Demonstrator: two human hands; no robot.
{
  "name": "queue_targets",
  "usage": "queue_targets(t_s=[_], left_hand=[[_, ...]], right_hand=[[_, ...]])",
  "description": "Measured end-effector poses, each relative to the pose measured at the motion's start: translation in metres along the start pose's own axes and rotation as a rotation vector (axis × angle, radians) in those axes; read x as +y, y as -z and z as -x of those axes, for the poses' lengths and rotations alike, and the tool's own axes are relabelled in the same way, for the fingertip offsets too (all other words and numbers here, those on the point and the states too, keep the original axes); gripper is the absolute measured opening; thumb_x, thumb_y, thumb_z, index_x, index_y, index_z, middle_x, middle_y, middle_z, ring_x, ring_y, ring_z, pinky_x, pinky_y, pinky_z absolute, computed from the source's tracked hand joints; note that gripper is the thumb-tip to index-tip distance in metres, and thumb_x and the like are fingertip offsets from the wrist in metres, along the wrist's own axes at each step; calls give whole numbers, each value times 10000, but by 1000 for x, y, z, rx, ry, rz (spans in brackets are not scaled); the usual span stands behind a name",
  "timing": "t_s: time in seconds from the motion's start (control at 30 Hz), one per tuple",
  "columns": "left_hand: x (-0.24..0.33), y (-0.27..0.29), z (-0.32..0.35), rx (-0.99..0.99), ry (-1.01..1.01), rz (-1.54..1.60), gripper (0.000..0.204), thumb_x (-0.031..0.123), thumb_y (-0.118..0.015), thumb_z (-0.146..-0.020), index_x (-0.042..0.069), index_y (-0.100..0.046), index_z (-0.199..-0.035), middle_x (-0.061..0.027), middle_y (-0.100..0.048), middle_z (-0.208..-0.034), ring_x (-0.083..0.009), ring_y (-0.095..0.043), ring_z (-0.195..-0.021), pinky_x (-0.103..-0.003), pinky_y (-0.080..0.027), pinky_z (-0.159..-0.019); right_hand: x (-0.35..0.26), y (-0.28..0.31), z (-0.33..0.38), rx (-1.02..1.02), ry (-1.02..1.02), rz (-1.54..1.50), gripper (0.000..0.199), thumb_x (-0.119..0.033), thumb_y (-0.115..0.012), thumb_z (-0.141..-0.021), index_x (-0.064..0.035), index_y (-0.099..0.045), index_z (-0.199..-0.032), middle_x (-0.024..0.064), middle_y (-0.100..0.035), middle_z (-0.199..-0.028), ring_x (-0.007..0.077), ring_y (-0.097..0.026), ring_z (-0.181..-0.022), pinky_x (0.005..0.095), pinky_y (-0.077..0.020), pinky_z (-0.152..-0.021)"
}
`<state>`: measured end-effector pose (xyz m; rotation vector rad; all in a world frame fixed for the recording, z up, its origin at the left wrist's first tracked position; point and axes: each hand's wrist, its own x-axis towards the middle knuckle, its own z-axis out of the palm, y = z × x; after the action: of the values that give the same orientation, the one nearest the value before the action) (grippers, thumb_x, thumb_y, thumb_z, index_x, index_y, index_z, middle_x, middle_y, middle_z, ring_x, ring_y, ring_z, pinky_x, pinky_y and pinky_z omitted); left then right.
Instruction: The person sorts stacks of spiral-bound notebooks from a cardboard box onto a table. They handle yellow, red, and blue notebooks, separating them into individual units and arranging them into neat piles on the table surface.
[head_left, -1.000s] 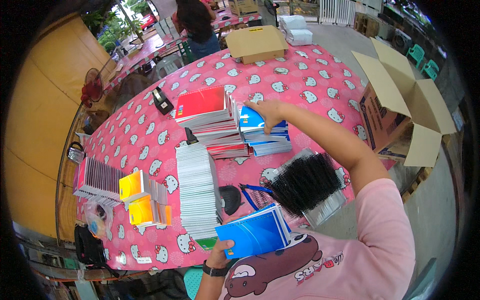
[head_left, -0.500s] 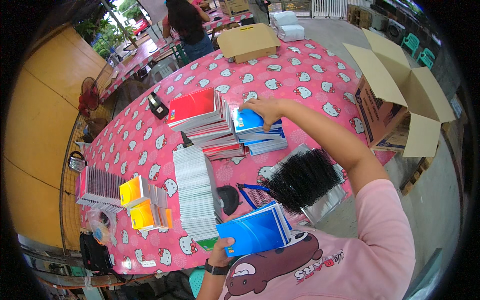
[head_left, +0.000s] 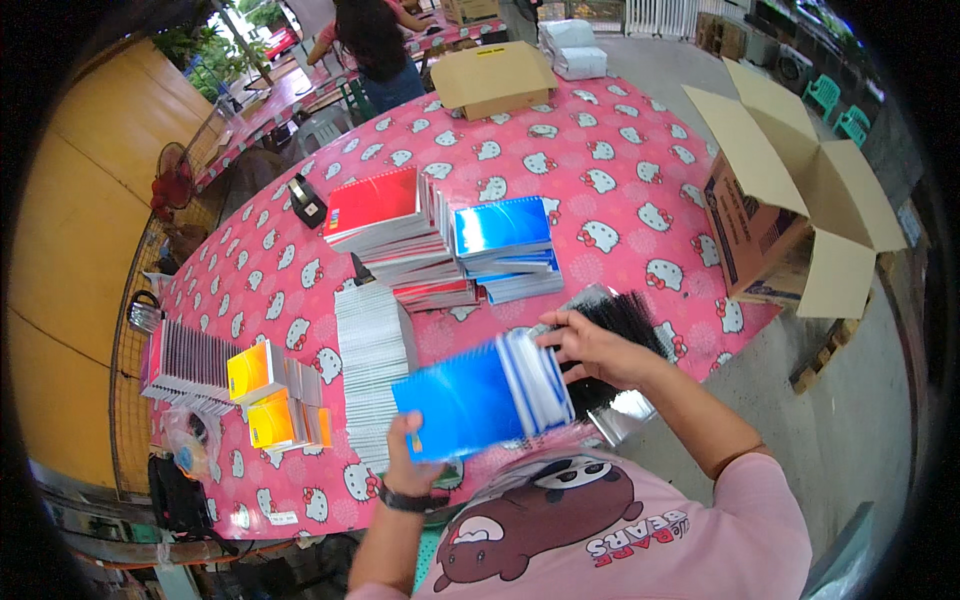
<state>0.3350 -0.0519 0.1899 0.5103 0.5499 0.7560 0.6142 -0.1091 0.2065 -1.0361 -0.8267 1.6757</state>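
Close to my body, a fanned stack of blue spiral notebooks (head_left: 462, 398) is held at its left end by my left hand (head_left: 405, 448), thumb over the top cover. My right hand (head_left: 595, 350) is at the other end, its curled fingers against the fanned edges; motion blurs them a little. Beyond my hands stands another pile of blue notebooks (head_left: 502, 228), beside a taller pile of red notebooks (head_left: 375, 208). A long row of white-edged notebooks (head_left: 370, 340) runs to the left of the held stack. Black spiral binding coils (head_left: 630, 325) lie partly hidden behind my right hand.
Yellow notebooks (head_left: 256, 370) and a row of dark-spined notebooks (head_left: 200, 365) sit at the left. An open carton (head_left: 755, 240) stands at the right, with a flatter cardboard box (head_left: 495, 80) at the far edge. A black tape dispenser (head_left: 307, 202) lies near the red pile. Another person (head_left: 375, 50) stands beyond.
My right hand has left the far blue pile and come back to the right end of the held notebooks. The held stack has shifted left and fanned out at its right end.
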Motion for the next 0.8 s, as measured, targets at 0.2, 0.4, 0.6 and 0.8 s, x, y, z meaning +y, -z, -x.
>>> queue_targets(t_s=[0.2, 0.4, 0.6, 0.8], left_hand=[[58, -114, -85, -203, -41, -342, 478, 280, -626, -723, 40, -463, -1103, -97, -565, -1001, -224, -578, -876, -374, -506, -750], [104, -163, -195, -221, 163, -539, 549, 287, -638, -730, 21, -415, -1155, -148, -518, -1080, -306, -504, -1017, -485, -424, -826], [117, -160, -252, -80, 220, -570, 576, 224, -618, -756, -44, -368, -1200, -209, -461, -1175, -336, -473, -1048, -507, -418, -816], [97, -157, -242, 60, -198, -1039, 464, 146, -570, -815, -65, -390, -1186, -191, -474, -1169, -291, -520, -995, -431, -436, -831]], right_hand=[[-74, 0, 4, 36, 338, -61, 761, -522, -560, -775, -132, -211, -1327, 53, -380, -1267, 198, -453, -1090, 397, -423, -855], [-127, 48, -86, 86, 266, -117, 736, -458, -637, -694, -67, -373, -1259, 178, -438, -1238, 327, -417, -1128, 560, -349, -868], [-141, 73, -129, 232, 117, -1, 742, -489, -632, -665, -19, -427, -1201, 206, -490, -1168, 348, -473, -1055, 548, -361, -850], [-127, 75, -152, 236, 38, 91, 845, -584, -586, -648, -38, -381, -1260, 213, -421, -1263, 395, -416, -1122, 604, -304, -870]])
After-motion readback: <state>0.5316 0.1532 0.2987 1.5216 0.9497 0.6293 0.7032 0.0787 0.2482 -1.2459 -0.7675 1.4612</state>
